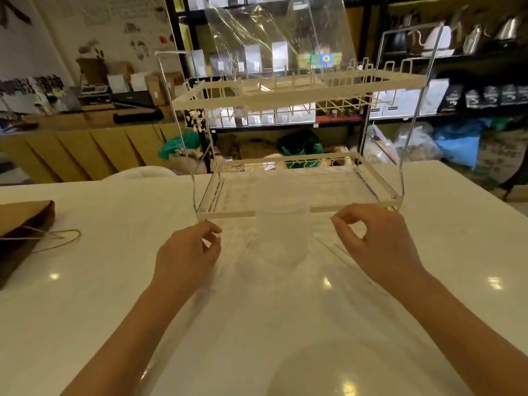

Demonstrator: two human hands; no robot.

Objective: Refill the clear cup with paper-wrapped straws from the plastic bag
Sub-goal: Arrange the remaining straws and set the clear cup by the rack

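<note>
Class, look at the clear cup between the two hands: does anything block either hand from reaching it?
Nothing visible does. The clear cup stands on the white table with the left hand and right hand on either side.

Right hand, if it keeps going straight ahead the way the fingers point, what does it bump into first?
Probably the clear cup: the right hand points its curled fingers left and slightly forward, toward it. Depth is unclear, so it might pass in front.
</note>
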